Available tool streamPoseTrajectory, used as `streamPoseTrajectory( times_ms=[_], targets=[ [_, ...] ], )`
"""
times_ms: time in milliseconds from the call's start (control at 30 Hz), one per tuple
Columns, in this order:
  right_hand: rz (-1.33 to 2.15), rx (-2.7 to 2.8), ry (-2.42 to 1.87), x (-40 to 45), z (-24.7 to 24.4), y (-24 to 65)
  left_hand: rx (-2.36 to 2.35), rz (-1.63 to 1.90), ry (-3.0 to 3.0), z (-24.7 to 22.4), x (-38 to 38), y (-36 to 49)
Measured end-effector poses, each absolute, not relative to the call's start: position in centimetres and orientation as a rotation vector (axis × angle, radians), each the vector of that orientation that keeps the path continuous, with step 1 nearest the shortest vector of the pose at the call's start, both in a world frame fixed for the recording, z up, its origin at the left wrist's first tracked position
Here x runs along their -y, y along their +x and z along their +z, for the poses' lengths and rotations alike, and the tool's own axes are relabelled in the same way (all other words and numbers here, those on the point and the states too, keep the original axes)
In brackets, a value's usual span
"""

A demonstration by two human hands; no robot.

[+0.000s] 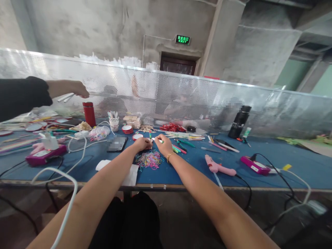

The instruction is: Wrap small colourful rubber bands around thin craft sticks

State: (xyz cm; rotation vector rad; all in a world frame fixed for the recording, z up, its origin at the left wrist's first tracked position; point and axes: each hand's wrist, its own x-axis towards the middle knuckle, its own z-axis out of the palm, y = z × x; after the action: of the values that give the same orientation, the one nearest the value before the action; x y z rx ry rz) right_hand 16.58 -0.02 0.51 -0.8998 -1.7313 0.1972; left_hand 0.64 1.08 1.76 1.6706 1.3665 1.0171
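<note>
My right hand [164, 146] is closed around a white marker [158, 140] with a green end, its other end pointing left. Close beside it, my left hand [142, 144] pinches a small upright stick [150, 135] with green and red colouring on it. The marker's left end is near the stick; whether they touch I cannot tell. Just below both hands lies a loose heap of multicoloured rubber bands [149, 159]. Several more markers [177, 148] lie to the right of my right hand, by green-handled pliers [187, 143].
A pink glue gun [219, 166] and purple power strip [255, 166] lie at right. Beyond my hands are red pieces [173, 127] and a cup of markers [113, 121]. A white cable [84, 152] loops across the left. A co-worker's hand [79, 89] holds white sticks near a red bottle [89, 114].
</note>
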Motion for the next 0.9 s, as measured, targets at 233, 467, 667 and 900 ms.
streamPoseTrajectory(
  times_ms=[233, 467, 667, 900],
  targets=[
    [0.216, 1.744, -0.889, 0.16, 0.55, 16.52, -1.333, 1.01, 1.669, 1.9, -0.91, 0.66],
    [0.211, 1.728, -0.915, 0.31, 0.72, 16.68, -1.375, 0.994, 1.652, 2.22, -0.6, 0.79],
    [0.203, 1.751, -0.926, 0.34, 0.71, 16.65, -1.384, 1.012, 1.644, 2.26, -0.41, 0.91],
    [0.204, 1.735, -0.914, 0.25, 0.67, 16.64, -1.395, 1.008, 1.647, 2.38, -0.28, 1.0]
  ],
)
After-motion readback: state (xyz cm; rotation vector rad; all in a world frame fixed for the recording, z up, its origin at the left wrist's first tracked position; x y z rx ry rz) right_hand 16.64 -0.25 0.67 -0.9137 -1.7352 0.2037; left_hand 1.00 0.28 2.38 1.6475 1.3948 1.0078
